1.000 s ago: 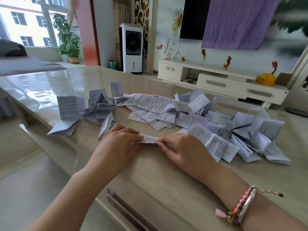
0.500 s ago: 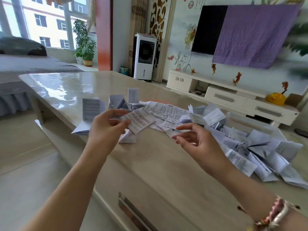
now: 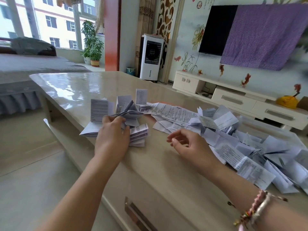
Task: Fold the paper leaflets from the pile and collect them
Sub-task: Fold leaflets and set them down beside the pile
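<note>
Print on the leaflets is too small and blurred to read. Left hand point(image 3: 112, 139) rests on the collected stack of folded leaflets point(image 3: 128, 117) at the bench's point(image 3: 166, 172) far left; its fingertips are hidden, so the grip cannot be told. Right hand point(image 3: 191, 145) hovers loosely curled, holding nothing, beside the unfolded pile point(image 3: 241, 144) spreading right.

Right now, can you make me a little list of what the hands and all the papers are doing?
left hand: reaching into the folded papers at the left, fingers curled among them
right hand: over the table, fingers loosely curled, holding nothing
paper pile: loose leaflets spread to the right
long sheet: unfolded, lying flat behind the pile
bracelet: on the right wrist
</note>
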